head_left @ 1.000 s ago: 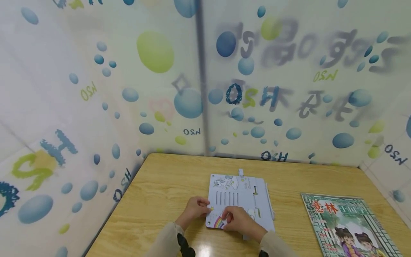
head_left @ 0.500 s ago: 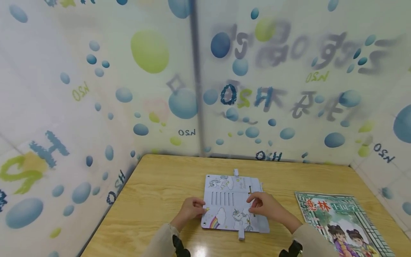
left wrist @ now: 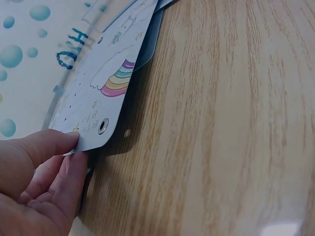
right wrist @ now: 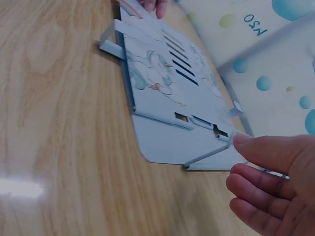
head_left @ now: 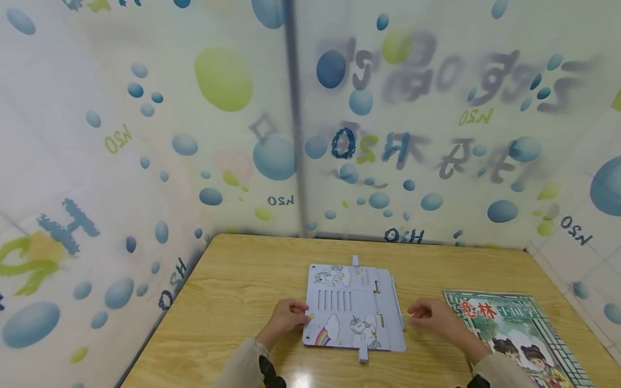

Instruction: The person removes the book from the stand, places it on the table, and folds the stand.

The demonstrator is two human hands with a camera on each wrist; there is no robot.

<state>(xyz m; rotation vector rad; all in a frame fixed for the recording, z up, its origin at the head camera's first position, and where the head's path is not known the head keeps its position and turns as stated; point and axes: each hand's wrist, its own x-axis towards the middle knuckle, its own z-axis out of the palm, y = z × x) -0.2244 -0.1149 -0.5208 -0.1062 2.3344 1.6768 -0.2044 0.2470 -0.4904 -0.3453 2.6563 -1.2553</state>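
A white book stand (head_left: 339, 302) with unicorn and rainbow prints and a row of slots lies on the table. My left hand (head_left: 289, 315) pinches its left edge near the rainbow corner, thumb (left wrist: 64, 141) on top and fingers (left wrist: 74, 177) beneath; in the left wrist view this corner is raised off the wood. A thin wire bar (head_left: 399, 303) runs along the stand's right side. My right hand (head_left: 429, 315) hovers just right of that bar, fingers loosely bent, holding nothing. In the right wrist view its thumb tip overlaps the stand's edge near the bar (right wrist: 209, 155).
White page clips jut from the stand's far edge (head_left: 355, 261) and near edge (head_left: 363, 353). A magazine (head_left: 514, 328) with a green cover lies to the right, partly behind my right forearm. A curtain (head_left: 233, 161) printed with bubbles closes off the table's back and sides.
My right hand has gone from the stand's rainbow corner across its surface to beyond the right edge, uncovering the near clip. The left hand keeps its pinch. The head view has shifted slightly.
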